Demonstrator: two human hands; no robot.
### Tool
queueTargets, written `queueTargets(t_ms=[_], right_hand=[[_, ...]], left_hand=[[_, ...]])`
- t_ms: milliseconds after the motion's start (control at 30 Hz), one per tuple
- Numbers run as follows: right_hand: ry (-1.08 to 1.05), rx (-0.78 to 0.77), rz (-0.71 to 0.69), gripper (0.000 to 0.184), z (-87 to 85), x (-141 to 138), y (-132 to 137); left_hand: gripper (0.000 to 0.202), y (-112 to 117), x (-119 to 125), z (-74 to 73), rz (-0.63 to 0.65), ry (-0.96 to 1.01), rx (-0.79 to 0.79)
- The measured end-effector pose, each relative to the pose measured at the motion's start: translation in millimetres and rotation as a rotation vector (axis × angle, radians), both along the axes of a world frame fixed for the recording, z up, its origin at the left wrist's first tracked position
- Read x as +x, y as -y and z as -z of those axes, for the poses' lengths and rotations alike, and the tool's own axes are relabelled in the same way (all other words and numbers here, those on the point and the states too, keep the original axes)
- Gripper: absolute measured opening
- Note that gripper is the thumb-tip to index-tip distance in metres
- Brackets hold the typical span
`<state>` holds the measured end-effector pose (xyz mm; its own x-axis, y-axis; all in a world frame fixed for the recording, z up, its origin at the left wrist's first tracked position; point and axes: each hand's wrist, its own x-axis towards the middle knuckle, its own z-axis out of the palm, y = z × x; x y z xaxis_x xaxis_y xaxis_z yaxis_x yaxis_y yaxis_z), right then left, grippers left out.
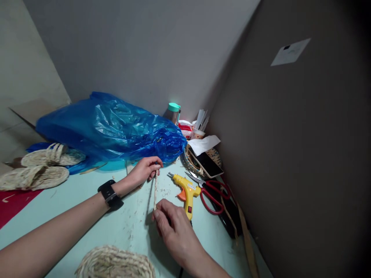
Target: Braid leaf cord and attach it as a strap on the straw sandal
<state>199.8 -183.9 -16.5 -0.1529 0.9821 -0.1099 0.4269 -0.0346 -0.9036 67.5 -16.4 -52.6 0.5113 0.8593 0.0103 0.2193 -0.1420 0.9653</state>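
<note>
A short length of braided straw cord (155,190) is stretched between my two hands above the pale green tabletop. My left hand (146,169), with a black watch on its wrist, pinches the far end. At the near end, my right hand (174,229) grips the cord between thumb and forefinger. Just right of the cord lies a yellow hot glue gun (188,190) with an orange trigger. Close to my body is a coiled, woven straw sole (116,264), cut off by the bottom edge of the picture.
Red-handled scissors (213,199) lie beside the glue gun, over a black object. Behind them, a phone (207,162) rests on a round basket (188,164). A large blue plastic bag (116,125) spans the back. Woven straw slippers (37,177) sit left. A wall (290,154) bounds the right.
</note>
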Motion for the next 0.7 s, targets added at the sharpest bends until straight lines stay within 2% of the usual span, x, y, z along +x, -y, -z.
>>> queueTargets(t_ms=[100,233,367,500,700], right_hand=[[-0.09,-0.021,0.005,0.026,-2.7,1,0],[-0.375,-0.05,0.078,0.025,-11.0,8,-2],[-0.609,-0.027,0.173,0.028,-17.3,17,-4],[-0.687,-0.032,0.197,0.03,-15.5,17,-5],[-0.614,-0.035,0.135,0.03,-4.4,9,-3]], left_hand=[[0.025,-1,-4,-5.6,0.086,-0.04,0.042],[0.029,-6,-15,-22.0,0.265,-0.119,0.061],[0.029,-11,-23,-32.7,0.346,-0.209,0.156],[0.019,-13,-24,-30.2,0.346,-0.299,0.295],[0.019,-16,-22,-18.9,0.292,-0.359,0.396]])
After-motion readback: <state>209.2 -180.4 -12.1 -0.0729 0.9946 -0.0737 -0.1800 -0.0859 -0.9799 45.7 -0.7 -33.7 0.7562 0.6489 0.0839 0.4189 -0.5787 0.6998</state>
